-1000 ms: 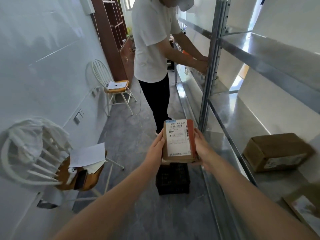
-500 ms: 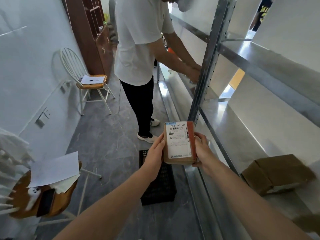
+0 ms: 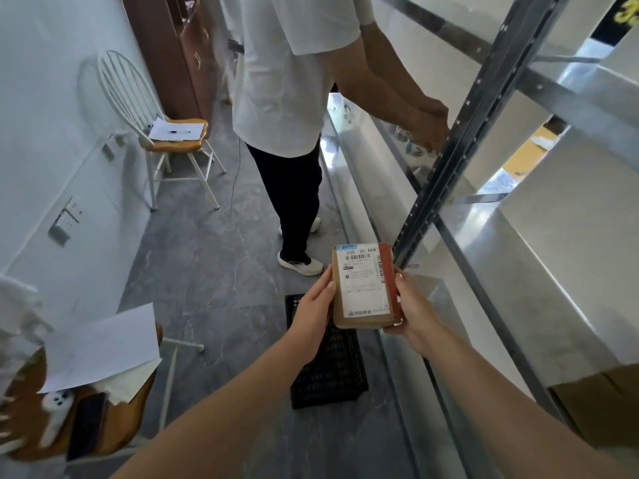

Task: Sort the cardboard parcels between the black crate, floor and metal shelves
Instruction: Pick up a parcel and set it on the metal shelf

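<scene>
I hold a small cardboard parcel (image 3: pixel 363 285) with a white shipping label and a red strip upright in front of me. My left hand (image 3: pixel 313 316) grips its left edge, my right hand (image 3: pixel 411 312) grips its right edge and bottom corner. Directly below it on the grey floor stands the black crate (image 3: pixel 325 371), partly hidden by my left hand and forearm. The metal shelves (image 3: pixel 484 257) run along the right. A larger cardboard parcel (image 3: pixel 601 406) lies on the shelf at the far right edge.
A person in a white shirt (image 3: pixel 294 74) stands just ahead, both hands at the shelf upright (image 3: pixel 449 146). Two white chairs line the left wall: a far chair (image 3: pixel 162 133) with papers, a near chair (image 3: pixel 90 402) with paper, a phone and a white device.
My view has moved forward and tilted down. The crate and the other person look closer, and the shelf parcel has slid toward the right edge. My hands keep the same hold on the parcel.
</scene>
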A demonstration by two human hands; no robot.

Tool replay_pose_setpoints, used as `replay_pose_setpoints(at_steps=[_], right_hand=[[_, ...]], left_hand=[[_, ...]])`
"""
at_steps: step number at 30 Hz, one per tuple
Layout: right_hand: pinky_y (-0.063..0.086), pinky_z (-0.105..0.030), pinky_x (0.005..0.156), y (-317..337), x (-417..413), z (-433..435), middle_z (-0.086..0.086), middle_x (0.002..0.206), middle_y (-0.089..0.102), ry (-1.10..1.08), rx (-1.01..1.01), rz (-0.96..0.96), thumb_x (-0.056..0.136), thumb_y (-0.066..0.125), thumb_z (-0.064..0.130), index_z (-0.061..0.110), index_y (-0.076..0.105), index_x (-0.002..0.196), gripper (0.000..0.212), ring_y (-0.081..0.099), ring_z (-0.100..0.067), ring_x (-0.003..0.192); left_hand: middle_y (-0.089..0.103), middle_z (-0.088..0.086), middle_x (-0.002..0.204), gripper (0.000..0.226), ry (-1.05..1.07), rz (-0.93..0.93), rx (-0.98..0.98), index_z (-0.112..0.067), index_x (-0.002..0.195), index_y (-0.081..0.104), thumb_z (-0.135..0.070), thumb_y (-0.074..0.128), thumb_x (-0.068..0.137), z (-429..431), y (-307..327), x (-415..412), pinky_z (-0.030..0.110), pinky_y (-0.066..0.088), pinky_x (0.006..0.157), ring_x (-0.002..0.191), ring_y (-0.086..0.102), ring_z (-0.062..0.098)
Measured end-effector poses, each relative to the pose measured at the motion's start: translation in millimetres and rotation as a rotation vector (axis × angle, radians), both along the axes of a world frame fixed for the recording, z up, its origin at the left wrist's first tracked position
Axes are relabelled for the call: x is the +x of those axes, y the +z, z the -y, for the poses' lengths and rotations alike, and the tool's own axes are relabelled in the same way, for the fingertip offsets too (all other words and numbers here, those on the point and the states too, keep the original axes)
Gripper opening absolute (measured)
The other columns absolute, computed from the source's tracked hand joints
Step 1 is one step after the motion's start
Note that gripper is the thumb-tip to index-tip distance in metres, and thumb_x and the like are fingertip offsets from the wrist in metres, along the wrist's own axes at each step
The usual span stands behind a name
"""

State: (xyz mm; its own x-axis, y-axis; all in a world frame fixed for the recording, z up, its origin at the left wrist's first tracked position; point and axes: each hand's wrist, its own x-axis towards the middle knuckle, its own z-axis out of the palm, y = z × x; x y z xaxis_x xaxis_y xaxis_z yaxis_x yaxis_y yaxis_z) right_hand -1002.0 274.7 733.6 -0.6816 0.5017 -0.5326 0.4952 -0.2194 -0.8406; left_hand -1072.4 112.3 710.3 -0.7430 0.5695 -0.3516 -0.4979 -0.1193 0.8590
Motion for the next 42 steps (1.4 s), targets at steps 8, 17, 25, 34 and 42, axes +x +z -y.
replay_pose_setpoints(at_steps=[8,17,25,34,42], right_hand=[[0.056,-0.051,0.084,-22.0,-14.5,-17.1,0.005,0.104,0.075,0.018,-0.041,0.052,0.097,0.031,0.062,0.045,0.057,0.124,0.042,0.072,-0.022,0.097],[0.054,-0.056,0.090,-50.4,-67.2,-52.9,0.006,0.110,0.074,0.151,-0.128,0.041,0.097,0.028,0.064,0.051,0.054,0.125,0.041,0.072,-0.020,0.100],[0.055,-0.050,0.090,-73.2,-118.5,-119.5,0.008,0.118,0.070,0.181,-0.147,-0.010,0.099,0.019,0.064,0.059,0.044,0.133,0.042,0.068,-0.018,0.106],[0.050,-0.050,0.099,-126.4,-125.6,-153.6,0.000,0.142,0.053,0.196,-0.201,0.090,0.100,0.022,0.060,0.053,0.022,0.148,0.049,0.058,-0.024,0.120],[0.055,-0.042,0.088,-210.8,-124.0,-149.0,0.001,0.138,0.056,0.101,-0.365,0.192,0.102,0.039,0.045,0.046,0.032,0.148,0.046,0.058,-0.022,0.116]], left_hand=[[0.062,-0.011,0.132,0.042,-0.030,0.028,-0.040,-0.039,0.143,0.044,-0.025,0.042,0.104,-16.7,-23.1,-14.7,0.031,0.053,0.095,0.119,0.060,0.008],[0.061,-0.011,0.133,0.041,0.046,0.000,-0.214,-0.042,0.142,0.044,-0.027,0.042,0.104,-52.0,-37.7,-49.9,0.043,0.046,0.106,0.122,0.058,0.012],[0.063,-0.011,0.125,0.042,0.032,-0.061,-0.359,-0.038,0.143,0.041,-0.020,0.041,0.105,-117.0,-34.5,-105.2,0.024,0.054,0.087,0.109,0.062,0.005],[0.066,-0.010,0.115,0.037,0.120,0.087,-0.505,-0.027,0.137,0.052,-0.016,0.046,0.102,-154.3,-80.8,-115.2,0.034,0.053,0.096,0.105,0.064,0.009],[0.062,-0.006,0.122,0.035,0.117,0.128,-0.688,-0.022,0.135,0.055,-0.016,0.045,0.102,-161.2,-169.1,-119.7,0.013,0.050,0.073,0.101,0.061,0.008]])
